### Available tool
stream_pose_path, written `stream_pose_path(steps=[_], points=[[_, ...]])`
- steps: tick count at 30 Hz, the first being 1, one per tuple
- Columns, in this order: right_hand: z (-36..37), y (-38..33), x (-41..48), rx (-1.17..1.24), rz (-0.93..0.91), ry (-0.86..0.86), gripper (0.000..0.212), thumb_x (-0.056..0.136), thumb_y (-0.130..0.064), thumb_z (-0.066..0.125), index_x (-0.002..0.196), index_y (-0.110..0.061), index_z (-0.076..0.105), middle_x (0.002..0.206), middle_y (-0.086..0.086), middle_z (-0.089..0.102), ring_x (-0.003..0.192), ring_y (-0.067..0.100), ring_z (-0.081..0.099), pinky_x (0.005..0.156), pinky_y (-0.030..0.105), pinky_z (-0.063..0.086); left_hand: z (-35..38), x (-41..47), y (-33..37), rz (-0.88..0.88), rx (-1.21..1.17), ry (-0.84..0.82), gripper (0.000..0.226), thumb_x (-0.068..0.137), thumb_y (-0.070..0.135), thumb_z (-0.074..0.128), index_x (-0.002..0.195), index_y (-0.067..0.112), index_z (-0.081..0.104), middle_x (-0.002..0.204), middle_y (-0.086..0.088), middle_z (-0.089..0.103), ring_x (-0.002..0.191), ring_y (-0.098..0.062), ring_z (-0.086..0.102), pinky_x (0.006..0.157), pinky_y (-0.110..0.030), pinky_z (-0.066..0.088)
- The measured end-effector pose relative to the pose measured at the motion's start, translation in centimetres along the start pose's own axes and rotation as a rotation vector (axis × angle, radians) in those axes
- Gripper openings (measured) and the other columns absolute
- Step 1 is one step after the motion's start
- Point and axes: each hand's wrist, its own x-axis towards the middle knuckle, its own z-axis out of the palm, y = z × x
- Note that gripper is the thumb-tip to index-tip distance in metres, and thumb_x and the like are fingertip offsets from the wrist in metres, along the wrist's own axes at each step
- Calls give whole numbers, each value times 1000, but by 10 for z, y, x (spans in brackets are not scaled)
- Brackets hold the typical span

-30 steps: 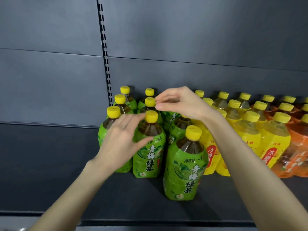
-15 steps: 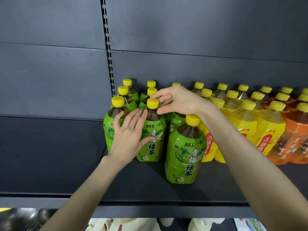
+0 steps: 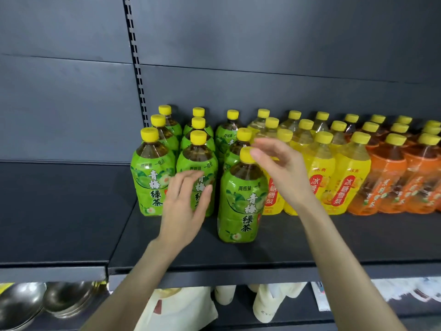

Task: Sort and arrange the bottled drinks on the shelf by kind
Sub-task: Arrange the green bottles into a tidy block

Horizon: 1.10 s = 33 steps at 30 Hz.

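Dark shelf (image 3: 310,242) w/ green bottles (image 3: 241,206); L hand (image 3: 183,206) & R hand (image 3: 279,168) hover, fingers relaxed.

The dark shelf board (image 3: 310,244) in front of you carries three kinds of yellow-capped bottles, all upright. At its left end stand the green-label bottles (image 3: 152,173), in rows running back toward the rear panel. One green bottle (image 3: 241,204) stands alone, forward of the rest and nearer the front edge. Just beside them on the right come the yellow-label bottles (image 3: 348,173), packed close, and past those the orange-label bottles (image 3: 386,180), which run out of view. Another board (image 3: 59,211) adjoins on the left.
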Motion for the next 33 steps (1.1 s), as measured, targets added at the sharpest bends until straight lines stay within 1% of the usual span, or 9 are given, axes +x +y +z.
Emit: stream_pose_path(steps=[4, 6, 9, 14, 17, 19, 24, 29, 33], points=[[0, 29, -45, 32, 107, -5, 55, 78, -44, 65, 127, -21, 55, 117, -25, 58, 105, -16, 54, 82, 4, 43, 21, -22, 24, -265, -278, -175, 51, 90, 43, 52, 131, 13, 48, 126, 4, 52, 116, -9, 51, 97, -32, 44], [2, 38, -56, 76, 130, -30, 54, 83, -38, 62, 134, -22, 50, 116, -36, 52, 105, -24, 49, 79, 0, 41, 27, -27, 29, -353, -354, -199, 59, 89, 45, 50, 139, 15, 40, 137, 1, 50, 126, -11, 47, 103, -38, 43], [5, 41, -63, 82, 105, -19, 48, 87, -31, 62, 133, -27, 48, 117, -35, 50, 106, -25, 48, 78, -1, 40, 29, -34, 32, -402, -376, -201, 65, 91, 46, 47, 146, 16, 31, 145, -1, 44, 133, -16, 43, 102, -46, 43], [29, 34, -72, 140, 109, -75, 62, 84, -41, 60, 141, -20, 46, 137, -9, 54, 123, 0, 51, 98, 21, 46, 23, -47, 31, -441, -281, -89, 78, 82, 62, 43, 145, 20, 24, 136, 3, 42, 129, -9, 37, 107, -34, 33], [50, 27, -71, 190, 138, -224, 58, 92, -35, 57, 145, -23, 38, 143, -10, 47, 126, -6, 46, 104, 19, 42, 16, -52, 27, -564, -324, 50, 77, 77, 61, 51, 141, 28, 27, 132, -2, 55, 118, -16, 55, 98, -40, 47], [58, 23, -67, 168, 139, -239, 52, 97, -33, 52, 146, -23, 37, 143, -11, 45, 127, -7, 43, 108, 24, 40, 11, -52, 22, -575, -285, 112, 81, 77, 62, 52, 143, 22, 28, 131, -5, 56, 118, -20, 55, 98, -45, 47], [40, 32, -30, -471, -46, 150, 55, 98, -41, 48, 145, -16, 38, 149, 1, 41, 139, 18, 27, 112, 41, 23, 0, -50, 5, -607, -262, 171, 91, 74, 64, 53, 145, 14, 26, 137, -8, 50, 124, -24, 49, 103, -47, 43], [38, 44, 6, -930, -45, 85, 77, 94, -52, 47, 152, -10, 18, 160, 6, 19, 148, 27, 5, 112, 47, 6, 0, -51, 1, -629, -274, 201, 91, 73, 62, 55, 144, 14, 27, 137, -9, 49, 126, -25, 48, 103, -49, 42], [36, 40, 30, -932, -73, 67, 74, 98, -43, 46, 153, -10, 10, 161, 6, 18, 149, 24, 1, 112, 49, 5, 0, -50, -4, -637, -296, 196, 90, 73, 61, 54, 144, 13, 27, 136, -11, 51, 124, -27, 50, 102, -50, 43]])
